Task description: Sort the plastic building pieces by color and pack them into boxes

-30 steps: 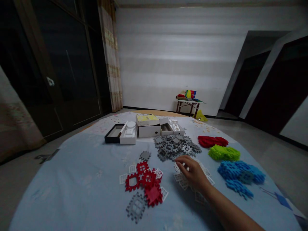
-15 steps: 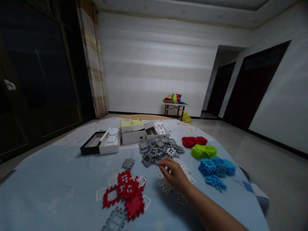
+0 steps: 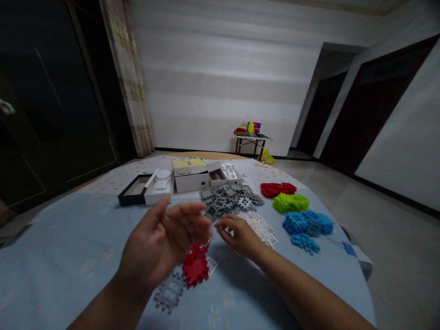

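The left hand (image 3: 161, 240) is raised above the worktop (image 3: 68, 233), palm turned toward the right hand (image 3: 240, 236), with the thumb up and apart from the fingers (the fingertips are blurred). The left hand is spread; the fingers are slightly curved. The right hand is bent, thumb and index tips near each other; whether a part is pinched between them cannot be determined.

Red toothed pieces (image 3: 195, 266) lie below and to the right of the left hand, which partly hides them. A grey toothed piece (image 3: 170, 291) lies on the near side of these, beneath the left hand. A small white lattice piece (image 3: 212, 266) projects from beside the red pieces, between the two hands. The pile of white lattice pieces (image 3: 263, 229) lies under and to the right of the right hand; contact cannot be confirmed.

Beyond the right hand is the grey pile (image 3: 228, 197). To its right, from far to near, are the red stack (image 3: 277, 189), the lime-green stack (image 3: 291, 202) and the blue stack (image 3: 297, 222). Beyond the left hand stand a black-sided box (image 3: 128, 199), a white box (image 3: 158, 198) with a white insert, and a yellow-topped box (image 3: 189, 166).
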